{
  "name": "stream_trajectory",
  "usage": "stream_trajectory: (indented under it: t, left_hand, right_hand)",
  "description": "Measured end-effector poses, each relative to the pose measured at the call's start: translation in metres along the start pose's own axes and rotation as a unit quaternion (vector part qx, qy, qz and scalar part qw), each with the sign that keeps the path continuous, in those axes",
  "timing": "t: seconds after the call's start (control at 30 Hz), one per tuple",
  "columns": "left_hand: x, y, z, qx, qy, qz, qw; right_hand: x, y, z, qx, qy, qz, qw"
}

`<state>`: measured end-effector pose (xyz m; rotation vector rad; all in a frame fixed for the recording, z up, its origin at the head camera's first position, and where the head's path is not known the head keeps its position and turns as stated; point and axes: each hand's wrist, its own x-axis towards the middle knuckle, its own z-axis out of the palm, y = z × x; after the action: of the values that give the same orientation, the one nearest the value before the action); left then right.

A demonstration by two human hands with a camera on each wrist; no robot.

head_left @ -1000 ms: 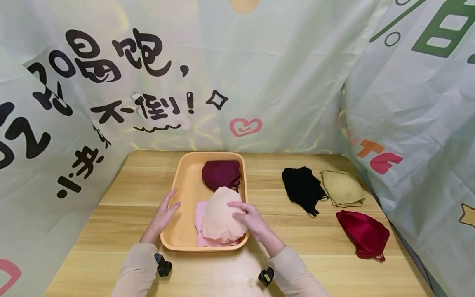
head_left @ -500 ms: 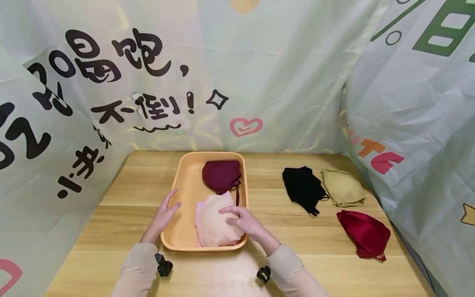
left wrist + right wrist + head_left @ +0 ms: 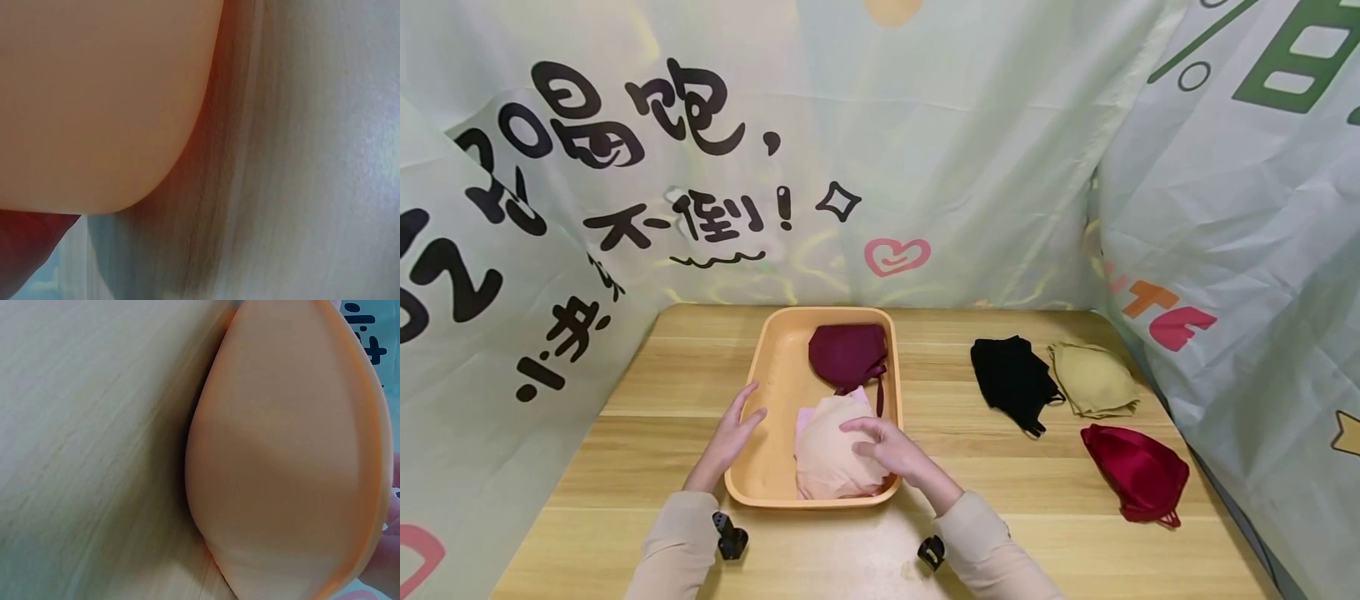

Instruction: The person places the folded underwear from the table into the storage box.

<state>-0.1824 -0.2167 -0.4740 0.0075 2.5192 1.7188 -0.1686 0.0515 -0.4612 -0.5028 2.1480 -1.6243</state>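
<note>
The right hand [image 3: 897, 452], thumb and fingers apart, is over the peach garment [image 3: 829, 442] atop pink cloth [image 3: 803, 415] in the tray [image 3: 772, 392]; the left hand [image 3: 727, 440], likewise spread, touches its left rim. Beyond lies a maroon garment [image 3: 847, 354]; rightward, a black garment [image 3: 1011, 379], tan garment [image 3: 1093, 381] and red garment [image 3: 1138, 473].

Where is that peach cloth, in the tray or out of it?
In: the peach cloth lies inside the tray, over a pink cloth, with the right hand above it.
</note>
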Motion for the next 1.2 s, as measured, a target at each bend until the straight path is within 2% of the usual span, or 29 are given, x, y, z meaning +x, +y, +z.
stream_trajectory:
  t: [0.17,0.43,0.57,0.8,1.03,1.13,1.2]
  left_hand:
    - [0.001,-0.003,-0.001,-0.004,0.003,0.006,1.0000]
    - [0.016,-0.034,-0.003,0.006,0.004,0.014,0.9999]
    - [0.017,-0.040,-0.002,0.012,0.012,0.019,0.9997]
    - [0.017,-0.038,-0.002,0.020,0.012,0.018,0.9996]
    - [0.000,0.000,0.000,0.003,0.003,0.006,1.0000]
    - [0.001,-0.003,0.000,0.004,0.000,0.012,0.9999]
    - [0.005,-0.010,-0.001,0.001,0.000,0.012,0.9999]
  right_hand:
    - [-0.003,-0.001,-0.002,-0.024,0.012,-0.008,0.9996]
    - [-0.009,-0.002,-0.006,-0.124,0.041,-0.039,0.9906]
    - [-0.012,-0.005,-0.007,-0.148,0.037,-0.042,0.9874]
    - [-0.015,-0.007,-0.011,-0.162,0.035,-0.045,0.9852]
    - [-0.015,0.000,-0.013,-0.142,0.046,-0.058,0.9871]
    - [-0.015,0.005,-0.016,-0.120,0.049,-0.054,0.9901]
    - [-0.016,0.008,-0.019,-0.107,0.045,-0.054,0.9917]
